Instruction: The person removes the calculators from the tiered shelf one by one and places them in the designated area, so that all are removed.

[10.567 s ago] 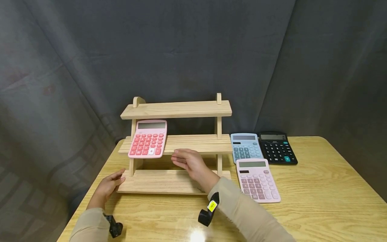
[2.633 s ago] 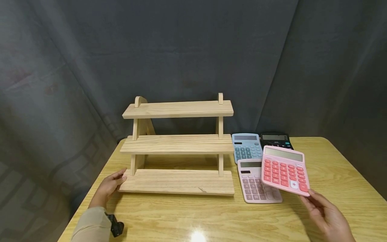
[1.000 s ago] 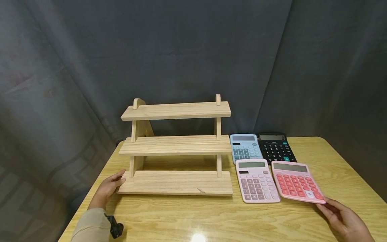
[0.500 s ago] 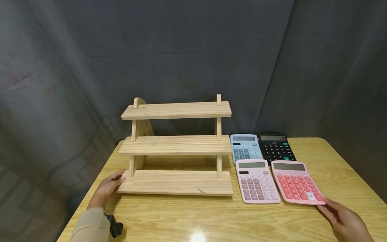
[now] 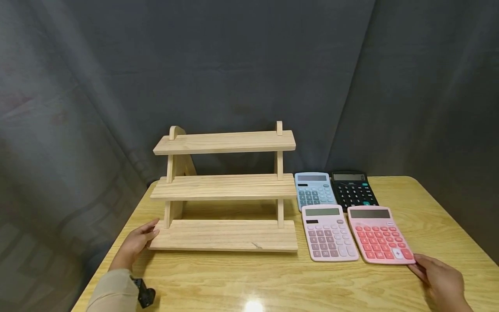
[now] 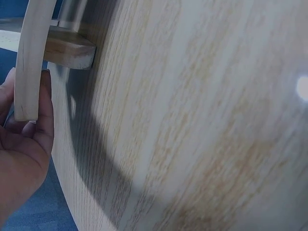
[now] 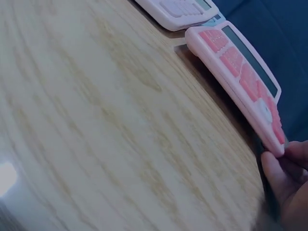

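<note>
A three-tier wooden display shelf stands on the table. My left hand grips the left end of its bottom board; the left wrist view has fingers and thumb on either side of the wood. At the right, my right hand pinches the lower right corner of a pink calculator with coral keys and one white plus key. In the right wrist view that corner sits between thumb and finger, close over the table. A paler pink calculator with mauve keys lies just left of it.
Behind the pink calculators lie a light blue calculator and a black calculator. Dark grey curtain hangs behind the wooden table. The shelf's right end stands close to the blue calculator.
The coral-keyed calculator came off the middle shelf, was carried right over the others, and was lowered in front of the black calculator. Lately it has straightened slightly. The left hand stays on the shelf.
</note>
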A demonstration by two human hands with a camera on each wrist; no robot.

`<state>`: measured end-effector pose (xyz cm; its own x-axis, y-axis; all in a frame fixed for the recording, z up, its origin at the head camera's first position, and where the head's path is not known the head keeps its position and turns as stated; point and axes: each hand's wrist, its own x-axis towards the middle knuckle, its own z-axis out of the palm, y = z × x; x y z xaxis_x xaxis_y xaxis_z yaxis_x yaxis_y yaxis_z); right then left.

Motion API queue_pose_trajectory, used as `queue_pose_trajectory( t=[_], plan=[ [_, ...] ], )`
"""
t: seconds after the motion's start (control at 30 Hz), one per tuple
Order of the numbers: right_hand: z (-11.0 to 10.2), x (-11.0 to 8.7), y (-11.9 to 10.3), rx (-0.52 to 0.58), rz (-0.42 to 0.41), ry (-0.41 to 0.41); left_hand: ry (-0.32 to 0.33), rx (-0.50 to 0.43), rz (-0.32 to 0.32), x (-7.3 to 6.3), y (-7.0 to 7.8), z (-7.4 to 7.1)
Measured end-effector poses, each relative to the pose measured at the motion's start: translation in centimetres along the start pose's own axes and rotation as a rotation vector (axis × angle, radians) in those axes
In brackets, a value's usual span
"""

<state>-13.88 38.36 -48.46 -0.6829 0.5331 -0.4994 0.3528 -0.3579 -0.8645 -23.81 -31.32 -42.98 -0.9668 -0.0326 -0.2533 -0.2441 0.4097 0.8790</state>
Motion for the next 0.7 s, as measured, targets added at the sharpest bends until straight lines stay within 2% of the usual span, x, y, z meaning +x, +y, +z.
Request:
queue_pose_trajectory(
  t=[0.17,0.27,0.4,0.5,0.7],
  plan=[
    [-0.1,0.3,-0.4,-0.221,-0.063,0.047,0.012,0.016,0.004,0.2,-0.1,-0.1],
    [-0.2,0.0,-0.9,-0.269,-0.083,0.036,0.017,0.042,0.012,0.2,0.0,-0.2],
    [0.0,-0.5,-1.6,-0.277,-0.111,0.013,0.033,0.118,0.021,0.0,0.4,-0.3],
    [0.4,-0.2,-1.6,-0.372,-0.202,0.012,0.042,0.167,0.016,0.0,0.8,-0.4],
    [1.6,2.5,-0.2,-0.690,-0.421,0.082,0.068,0.268,0.044,-0.1,2.3,-0.5]
  ],
)
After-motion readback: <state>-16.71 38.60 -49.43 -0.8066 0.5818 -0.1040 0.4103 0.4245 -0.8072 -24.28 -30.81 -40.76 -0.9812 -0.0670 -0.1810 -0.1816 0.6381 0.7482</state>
